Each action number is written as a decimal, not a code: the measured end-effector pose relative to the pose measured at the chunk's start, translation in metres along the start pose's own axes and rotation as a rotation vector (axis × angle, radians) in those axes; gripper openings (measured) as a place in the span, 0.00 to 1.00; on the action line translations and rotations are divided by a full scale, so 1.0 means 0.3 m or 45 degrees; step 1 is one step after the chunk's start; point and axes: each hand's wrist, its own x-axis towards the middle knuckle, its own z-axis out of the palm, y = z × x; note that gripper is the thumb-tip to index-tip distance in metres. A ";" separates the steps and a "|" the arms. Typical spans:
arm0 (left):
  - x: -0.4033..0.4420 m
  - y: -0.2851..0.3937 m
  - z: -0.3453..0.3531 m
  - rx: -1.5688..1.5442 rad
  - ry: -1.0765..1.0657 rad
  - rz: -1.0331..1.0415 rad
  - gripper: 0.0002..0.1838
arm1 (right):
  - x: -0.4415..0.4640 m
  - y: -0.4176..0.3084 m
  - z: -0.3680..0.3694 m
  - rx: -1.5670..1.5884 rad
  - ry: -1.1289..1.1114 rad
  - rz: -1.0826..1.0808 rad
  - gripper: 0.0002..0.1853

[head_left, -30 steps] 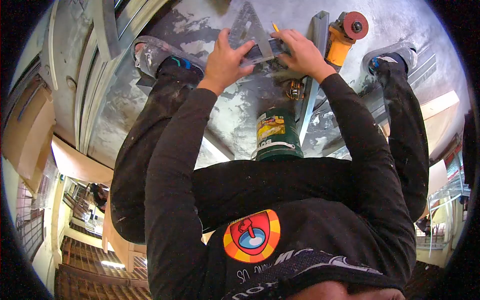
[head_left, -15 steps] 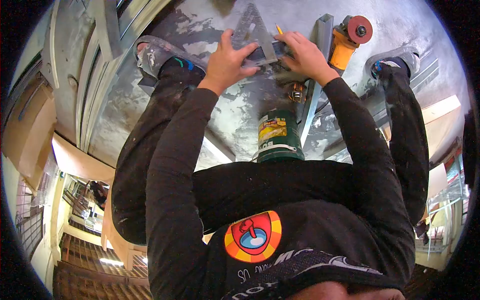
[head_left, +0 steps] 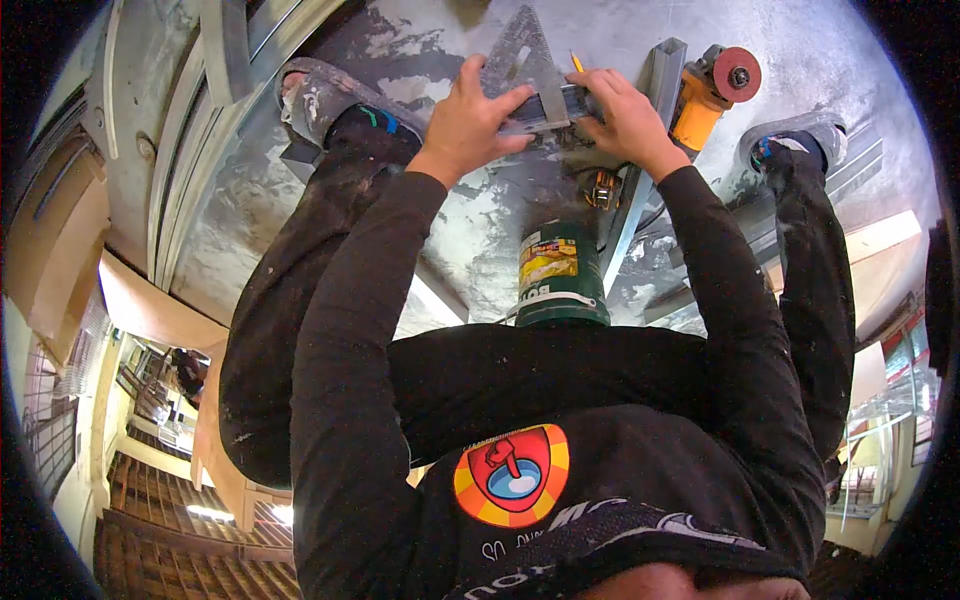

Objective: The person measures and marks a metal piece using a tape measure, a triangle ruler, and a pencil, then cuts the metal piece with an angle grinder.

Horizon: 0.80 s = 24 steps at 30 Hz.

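Note:
My left hand grips the left side of a clear triangular speed square, thumb and fingers apart around its edge. The square lies over a short piece of metal channel, its tip pointing away from me. On the right, my right hand is closed at the channel's right end, with a yellow pencil sticking up from its fingers. The pencil's lower part is hidden by the fingers. Just below the hands, a tape measure rests on the floor.
An orange angle grinder with a reddish disc lies right of a long metal channel. A green bucket stands between my legs. More metal profiles lie at left. My feet are spread on the smeared grey floor.
The view has shifted slightly, so hands, square and tools appear a little further right. Both hands keep their hold on the square, the channel and the pencil.

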 end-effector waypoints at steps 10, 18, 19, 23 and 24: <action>-0.002 0.004 0.011 0.012 0.006 -0.032 0.35 | -0.002 -0.001 -0.002 -0.004 -0.001 -0.003 0.30; 0.001 0.057 -0.012 -0.026 -0.070 -0.183 0.33 | -0.055 0.000 0.065 -0.030 0.451 0.002 0.14; 0.004 0.063 -0.017 -0.032 -0.083 -0.208 0.33 | -0.060 -0.015 0.071 -0.004 0.450 0.004 0.13; 0.008 0.083 -0.020 -0.027 -0.064 -0.234 0.32 | -0.062 -0.075 0.104 0.105 0.471 0.070 0.13; 0.010 0.087 -0.016 -0.011 -0.058 -0.243 0.32 | -0.065 -0.085 0.107 0.147 0.454 0.126 0.14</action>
